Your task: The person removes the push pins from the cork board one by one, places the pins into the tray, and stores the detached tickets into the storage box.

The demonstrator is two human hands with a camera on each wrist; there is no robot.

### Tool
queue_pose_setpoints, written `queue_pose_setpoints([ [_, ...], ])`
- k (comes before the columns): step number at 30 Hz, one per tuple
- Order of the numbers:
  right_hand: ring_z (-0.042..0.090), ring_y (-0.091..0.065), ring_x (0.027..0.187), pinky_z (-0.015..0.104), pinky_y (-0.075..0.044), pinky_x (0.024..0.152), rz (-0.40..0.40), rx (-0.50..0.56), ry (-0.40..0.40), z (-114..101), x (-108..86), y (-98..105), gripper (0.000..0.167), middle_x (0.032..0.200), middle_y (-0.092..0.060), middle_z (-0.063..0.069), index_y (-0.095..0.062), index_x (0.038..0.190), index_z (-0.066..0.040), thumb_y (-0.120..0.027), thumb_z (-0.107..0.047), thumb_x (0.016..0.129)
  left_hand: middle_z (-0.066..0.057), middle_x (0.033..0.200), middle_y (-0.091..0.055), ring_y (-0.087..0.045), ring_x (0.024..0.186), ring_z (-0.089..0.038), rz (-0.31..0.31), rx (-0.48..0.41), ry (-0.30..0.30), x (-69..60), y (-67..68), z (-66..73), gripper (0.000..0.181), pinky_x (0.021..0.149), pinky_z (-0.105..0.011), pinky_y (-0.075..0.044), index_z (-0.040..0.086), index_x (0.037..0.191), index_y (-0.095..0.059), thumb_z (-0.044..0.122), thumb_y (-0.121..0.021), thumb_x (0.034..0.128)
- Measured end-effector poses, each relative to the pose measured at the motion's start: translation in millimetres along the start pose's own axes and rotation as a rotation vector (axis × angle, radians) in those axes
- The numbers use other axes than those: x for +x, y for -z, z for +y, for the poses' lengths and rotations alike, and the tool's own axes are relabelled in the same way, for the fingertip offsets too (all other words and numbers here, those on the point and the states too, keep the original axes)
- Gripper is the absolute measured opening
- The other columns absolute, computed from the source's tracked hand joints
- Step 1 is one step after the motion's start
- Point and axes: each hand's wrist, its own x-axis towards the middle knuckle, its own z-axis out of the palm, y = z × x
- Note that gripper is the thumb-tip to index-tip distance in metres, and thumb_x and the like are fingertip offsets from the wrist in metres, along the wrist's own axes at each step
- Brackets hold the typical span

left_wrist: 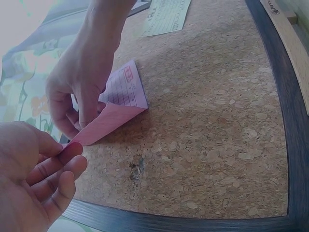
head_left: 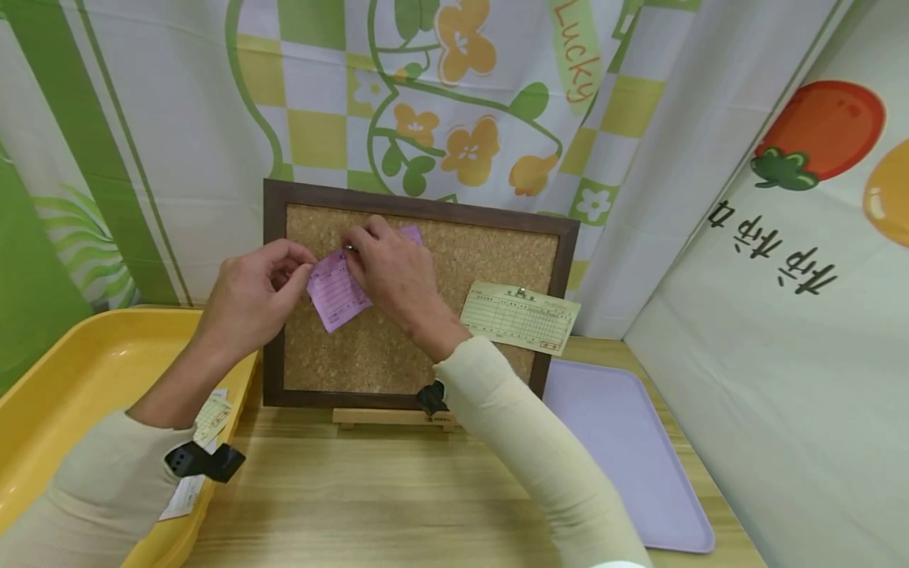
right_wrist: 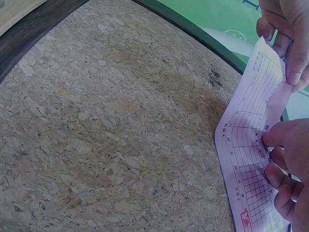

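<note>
A pink printed receipt slip (head_left: 339, 290) lies aslant in front of the upper left of a cork board (head_left: 383, 359). My left hand (head_left: 248, 296) pinches the slip's left corner between thumb and index finger. In the left wrist view, that end of the slip (left_wrist: 108, 123) bends away from the cork. At the slip's upper middle, my right hand (head_left: 394, 272) grips with curled fingers and covers part of the print. Something small and shiny glints at its fingertips, too small to name. The right wrist view shows the slip (right_wrist: 251, 140) curved, both hands along one long edge.
A yellow-green slip (head_left: 521, 317) hangs from a small metal clip (head_left: 521, 292) at the board's right. The dark-framed board stands on a wooden easel (head_left: 387, 416). To the left is a yellow tray (head_left: 135, 319) with paper slips (head_left: 211, 418); a lilac tray (head_left: 611, 426) lies right.
</note>
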Motion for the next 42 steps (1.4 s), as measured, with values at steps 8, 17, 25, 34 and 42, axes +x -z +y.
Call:
queue_pose_setpoints([
  [8,0.012,-0.066,0.079,0.027,-0.052,0.059,0.02,0.007,0.017,0.9,-0.6,-0.7,0.011,0.105,-0.068,-0.001,-0.076,0.105,-0.017,-0.068,-0.023,0.101,-0.008,0.084,-0.071,-0.059,0.066,-0.02,0.003,0.001,-0.001,-0.2,-0.4,-0.3,0.014,0.052,-0.023,-0.041,0.004,0.107,-0.07,0.012,-0.059,0.1045],
  [17,0.012,-0.065,0.077,0.027,-0.052,0.06,0.011,0.003,0.019,0.5,-0.2,0.1,0.011,0.105,-0.068,-0.001,-0.076,0.106,-0.017,-0.068,-0.023,0.101,-0.008,0.085,-0.071,-0.059,0.066,-0.02,0.0,0.004,0.009,-1.1,-0.2,-0.6,0.014,0.052,-0.023,-0.041,0.004,0.107,-0.071,0.013,-0.059,0.1044],
  [25,0.013,-0.066,0.078,0.027,-0.052,0.061,0.017,0.005,0.03,0.4,-0.6,0.2,0.011,0.104,-0.068,-0.001,-0.076,0.106,-0.017,-0.067,-0.022,0.101,-0.008,0.086,-0.072,-0.062,0.069,-0.021,-0.003,-0.011,0.016,-1.1,-0.9,-2.2,0.013,0.055,-0.022,-0.043,0.003,0.108,-0.07,0.01,-0.062,0.1028],
  [34,0.013,-0.066,0.079,0.026,-0.052,0.06,0.021,0.009,0.022,1.4,-1.2,-0.2,0.013,0.107,-0.069,0.0,-0.077,0.108,-0.016,-0.066,-0.021,0.102,-0.014,0.094,-0.074,-0.069,0.077,-0.025,-0.06,-0.029,0.07,4.2,-4.8,-8.7,0.024,0.058,-0.022,-0.049,0.0,0.12,-0.07,0.015,-0.063,0.1032],
  [42,0.013,-0.067,0.083,0.026,-0.053,0.064,0.0,-0.012,0.017,0.1,0.0,0.6,0.015,0.107,-0.07,0.0,-0.077,0.109,-0.015,-0.065,-0.022,0.102,-0.015,0.093,-0.074,-0.068,0.076,-0.026,-0.051,-0.012,0.095,6.6,-6.4,-11.4,0.025,0.056,-0.024,-0.048,0.0,0.12,-0.07,0.016,-0.063,0.1032],
])
